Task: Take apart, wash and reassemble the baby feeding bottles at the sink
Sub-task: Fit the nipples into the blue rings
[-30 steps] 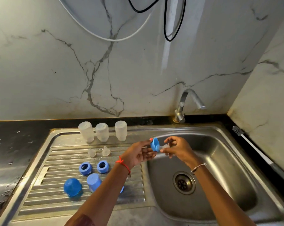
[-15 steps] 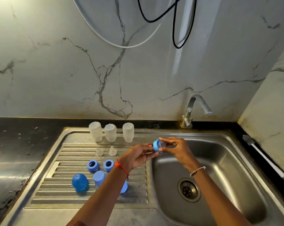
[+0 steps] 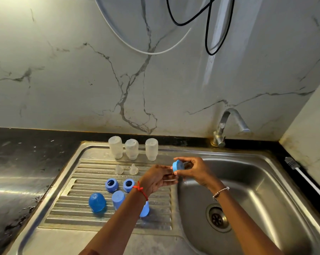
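Pinching a blue ring point(image 3: 178, 165) between the thumb and curled fingers point(image 3: 186, 159) of the right hand point(image 3: 194, 170), turning its broad face toward the left. Holding it in the air just over the edge where the draining board point(image 3: 72, 208) meets the basin point(image 3: 266, 181). Reaching in with the left hand point(image 3: 155, 178), fingers fairly straight, tips touching the ring's lower side; not showing plainly whether those fingers are gripping anything, given a pale blur beneath them. Wearing a red thread point(image 3: 140, 188) on the left wrist and a beaded bracelet point(image 3: 220, 192) on the right. Covering part of one of three blue caps point(image 3: 145, 210), point(image 3: 118, 199), point(image 3: 97, 202) with the left forearm, all three standing on the ribbed board. Working just right of two clear teats point(image 3: 118, 169), point(image 3: 133, 169), near each other but apart, with two more rings point(image 3: 111, 184), point(image 3: 128, 185) side by side between teats and caps. Facing three clear bottles point(image 3: 115, 147), point(image 3: 131, 149), point(image 3: 151, 149), standing mouth-down in a row along the back of the board. Staying left of the drain point(image 3: 218, 218) and in front of the tap point(image 3: 229, 124) at the basin's back rim. Sharing the scene with a white-handled brush point(image 3: 302, 179) on the dark counter point(image 3: 17, 162) at far right, plus a white cable point(image 3: 137, 48) and a black cable point(image 3: 209, 45) looping on the marble wall point(image 3: 63, 70).
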